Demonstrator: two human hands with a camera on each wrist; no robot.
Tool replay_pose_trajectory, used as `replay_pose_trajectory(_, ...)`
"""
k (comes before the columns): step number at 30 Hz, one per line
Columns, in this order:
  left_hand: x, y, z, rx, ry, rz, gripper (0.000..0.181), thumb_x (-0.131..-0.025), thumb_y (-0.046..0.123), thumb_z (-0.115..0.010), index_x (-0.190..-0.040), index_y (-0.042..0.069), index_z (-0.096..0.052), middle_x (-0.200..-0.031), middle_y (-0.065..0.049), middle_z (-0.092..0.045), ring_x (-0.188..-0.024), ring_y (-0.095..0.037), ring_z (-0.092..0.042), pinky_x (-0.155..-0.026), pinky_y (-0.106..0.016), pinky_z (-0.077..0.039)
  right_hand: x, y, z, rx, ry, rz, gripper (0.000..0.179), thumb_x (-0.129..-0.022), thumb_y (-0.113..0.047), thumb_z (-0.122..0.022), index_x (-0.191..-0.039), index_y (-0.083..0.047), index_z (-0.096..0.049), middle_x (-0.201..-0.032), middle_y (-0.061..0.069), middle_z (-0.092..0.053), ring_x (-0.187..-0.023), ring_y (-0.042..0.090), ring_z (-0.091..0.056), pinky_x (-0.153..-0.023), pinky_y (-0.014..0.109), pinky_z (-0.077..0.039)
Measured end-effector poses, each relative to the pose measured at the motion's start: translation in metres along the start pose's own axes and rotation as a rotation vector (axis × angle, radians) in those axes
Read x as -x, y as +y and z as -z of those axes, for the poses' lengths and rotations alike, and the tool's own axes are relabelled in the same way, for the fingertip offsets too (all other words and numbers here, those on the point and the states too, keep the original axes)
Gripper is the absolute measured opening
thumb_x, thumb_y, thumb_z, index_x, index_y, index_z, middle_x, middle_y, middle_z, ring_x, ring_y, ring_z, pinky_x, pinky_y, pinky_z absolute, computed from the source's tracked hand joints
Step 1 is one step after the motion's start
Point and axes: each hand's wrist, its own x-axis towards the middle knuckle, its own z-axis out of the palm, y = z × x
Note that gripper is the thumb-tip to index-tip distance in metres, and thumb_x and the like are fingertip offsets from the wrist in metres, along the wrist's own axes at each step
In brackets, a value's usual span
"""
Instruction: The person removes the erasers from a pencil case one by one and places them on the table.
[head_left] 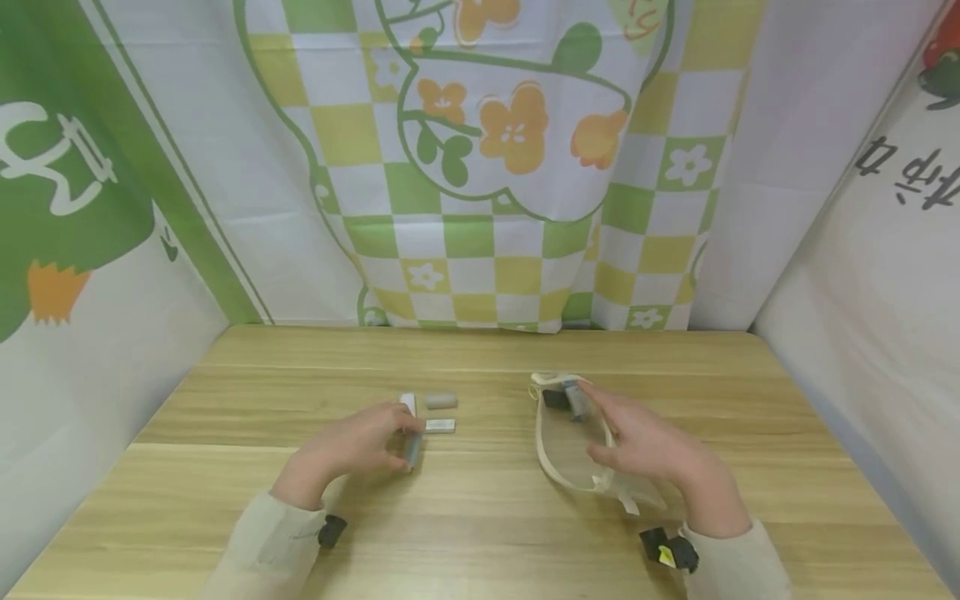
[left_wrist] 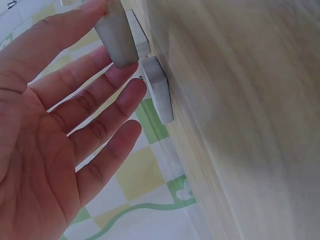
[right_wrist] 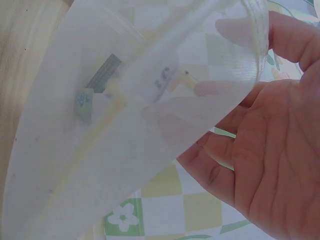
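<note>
My left hand [head_left: 363,442] pinches a small grey eraser-like block [left_wrist: 117,37] between thumb and fingertips, close over the table. Right by those fingers lie a white block [head_left: 407,401], a rounded grey piece [head_left: 441,401] and a small white-and-grey block [head_left: 440,426]. With my right hand [head_left: 648,437] I grip the edge of a see-through pouch [head_left: 551,465] with a cream rim, its mouth spread wide. Through the pouch wall show a dark block [right_wrist: 104,73] and a grey one with bluish marks [right_wrist: 84,105]. Some right fingertips show blurred through the material.
The wooden table [head_left: 480,542] runs back to a checked curtain [head_left: 480,275] with flower prints. Printed cloth walls [head_left: 97,400] close in both sides. A black wrist device [head_left: 667,550] sits on the right sleeve, another [head_left: 331,531] on the left.
</note>
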Motion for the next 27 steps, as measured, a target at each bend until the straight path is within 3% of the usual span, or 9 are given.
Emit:
replay_pose_trajectory(7,0.0027,0.0021,0.0003,0.012,-0.028,0.018,0.047,-0.078,0.017,-0.083,-0.120,0.004,-0.068,-0.115,-0.005,-0.066,-0.101,-0.019,-0.062,-0.091,-0.041,-0.055,0.0006,0.0000,-0.0001,-0.002,0.002,0.003,0.078,-0.090,-0.012,-0.067,-0.154,0.004,-0.024,-0.157,0.027,-0.032,-0.141,0.046,-0.037,-0.115,0.059,-0.033)
replay_pose_trajectory(15,0.0034,0.0031,-0.0002,0.042,-0.038,0.030,0.046,-0.078,0.016,-0.083,-0.120,0.004,-0.068,-0.108,0.000,-0.064,-0.093,-0.014,-0.058,-0.083,-0.032,-0.054,0.0001,0.0013,-0.0012,-0.010,0.000,-0.005,0.079,-0.090,-0.012,-0.067,-0.155,0.003,-0.023,-0.158,0.026,-0.031,-0.142,0.046,-0.036,-0.115,0.059,-0.033)
replay_pose_trajectory(27,0.0040,0.0001,-0.0028,0.026,-0.044,0.044,0.048,-0.077,0.016,-0.083,-0.121,0.002,-0.067,-0.116,-0.006,-0.065,-0.099,-0.017,-0.061,-0.089,-0.039,-0.055,-0.0001,0.0003,-0.0001,-0.017,-0.015,-0.013,0.079,-0.091,-0.014,-0.066,-0.155,0.002,-0.023,-0.157,0.027,-0.032,-0.141,0.046,-0.037,-0.114,0.060,-0.034)
